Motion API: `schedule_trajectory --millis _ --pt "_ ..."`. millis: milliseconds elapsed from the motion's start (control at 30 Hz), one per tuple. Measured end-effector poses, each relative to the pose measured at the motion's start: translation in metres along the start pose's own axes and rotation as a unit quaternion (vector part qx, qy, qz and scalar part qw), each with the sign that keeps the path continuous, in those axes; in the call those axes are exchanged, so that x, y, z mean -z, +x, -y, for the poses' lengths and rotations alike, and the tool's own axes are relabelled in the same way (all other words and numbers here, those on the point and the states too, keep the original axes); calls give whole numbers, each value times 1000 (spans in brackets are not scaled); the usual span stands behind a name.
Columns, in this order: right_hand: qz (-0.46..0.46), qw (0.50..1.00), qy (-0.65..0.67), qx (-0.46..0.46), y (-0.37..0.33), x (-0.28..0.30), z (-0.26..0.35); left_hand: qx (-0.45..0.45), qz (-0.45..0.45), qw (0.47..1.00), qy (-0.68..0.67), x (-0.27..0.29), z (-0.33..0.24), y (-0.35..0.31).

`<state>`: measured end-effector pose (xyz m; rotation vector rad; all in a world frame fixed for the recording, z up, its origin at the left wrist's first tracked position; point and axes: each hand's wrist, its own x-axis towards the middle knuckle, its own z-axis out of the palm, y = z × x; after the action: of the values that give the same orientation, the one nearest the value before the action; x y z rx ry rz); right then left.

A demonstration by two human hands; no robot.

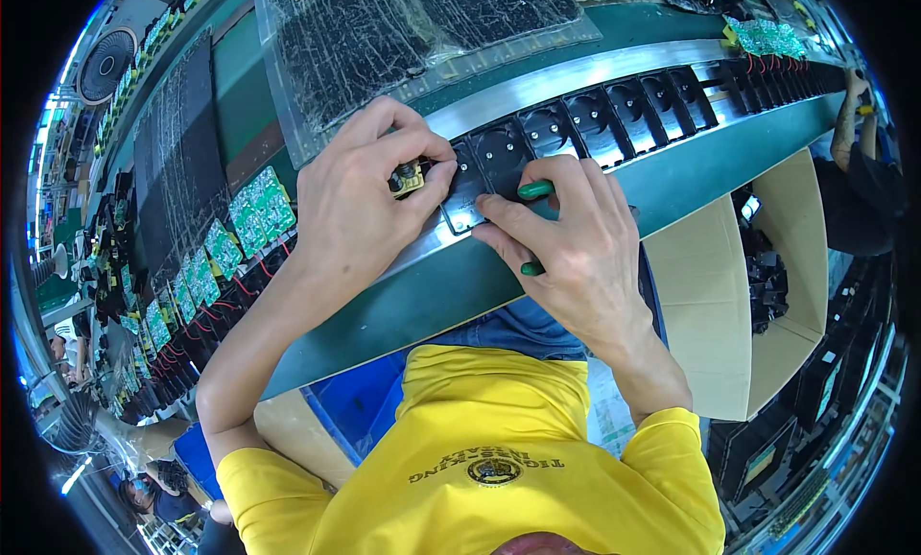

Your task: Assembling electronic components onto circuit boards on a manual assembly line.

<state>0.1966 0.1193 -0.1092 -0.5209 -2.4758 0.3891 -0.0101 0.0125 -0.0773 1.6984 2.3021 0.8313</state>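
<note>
My left hand (pixel 360 186) is closed, pinching a small circuit board (pixel 408 178) with yellowish and dark parts between thumb and fingers. It is held at the left end of a row of black plastic housings (pixel 547 128). In my right hand (pixel 580 243) sits a hand tool with green handles (pixel 535 188); its working end is hidden by the palm. The right thumb and forefinger reach the near edge of the leftmost housing (pixel 464 192), close to my left fingertips. Each housing is a shallow tray with a round recess and shiny metal spots.
The housings rest along a metal rail on a green bench (pixel 384 301). Green circuit boards with red wires (pixel 261 210) line the left; another stack (pixel 767 39) stands far right. A plastic-covered dark mat (pixel 355 51) lies behind. An open cardboard box (pixel 705 306) is at right, near another person's arm (pixel 849 123).
</note>
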Motion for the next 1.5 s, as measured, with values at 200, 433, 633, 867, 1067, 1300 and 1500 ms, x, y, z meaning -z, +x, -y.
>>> schedule_trajectory --millis 200,433,633,867,1067,1300,1500 --pt "4 1000 7 -7 -1 0 -1 -48 -16 997 62 -5 3 3" --pt "7 1000 8 -11 2 1 2 -105 -42 987 115 -9 3 6" --pt "-1 997 77 -1 10 11 4 -134 -37 976 166 -6 -5 9" --pt "-50 795 599 -79 67 25 8 -103 8 976 194 2 -8 5" --pt "-126 725 670 -95 91 -26 11 -74 13 986 151 -2 -3 5" --pt "-113 716 676 -134 101 -46 17 -53 27 991 118 1 1 6" --pt "-69 709 689 -135 104 -47 22 -7 52 991 120 10 0 6"
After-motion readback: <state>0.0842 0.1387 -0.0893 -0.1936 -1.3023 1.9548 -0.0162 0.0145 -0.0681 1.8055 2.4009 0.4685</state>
